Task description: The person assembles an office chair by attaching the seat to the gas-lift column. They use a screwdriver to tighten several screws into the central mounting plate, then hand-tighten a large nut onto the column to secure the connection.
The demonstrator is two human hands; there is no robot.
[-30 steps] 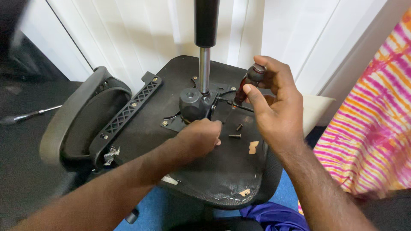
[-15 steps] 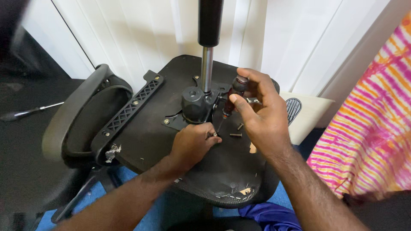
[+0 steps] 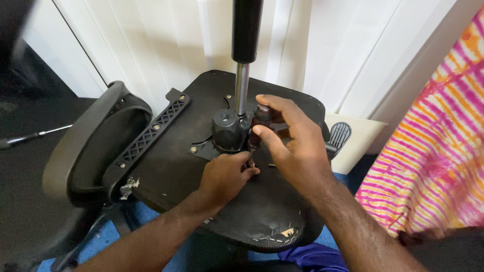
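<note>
Item: office chair, upturned, seat underside (image 3: 171, 171) facing up, black, scuffed and chipped at near edge.

Centre: gas-lift column (image 3: 242, 80), chrome rod w/ black cylinder above, upright in black hub (image 3: 227, 130) on mounting plate.

R hand (image 3: 295, 146): closed round dark-handled screwdriver (image 3: 258, 126), held near-upright just beside hub, tip down at plate; tip itself hidden by L hand.

L hand (image 3: 224, 176): fingers pinched narrow at screwdriver's lower end, resting on seat underside; what it pinches, can't tell.

Surrounds: armrest (image 3: 96, 146), grey-black loop, left of seat, w/ ribbed bracket (image 3: 151, 133) bolted along it. Lever paddle (image 3: 340, 135) sticks out behind R hand. White panelled wall (image 3: 166, 45) behind. Pink-orange striped cloth (image 3: 433, 166) at right. Blue floor (image 3: 118, 221) below.
</note>
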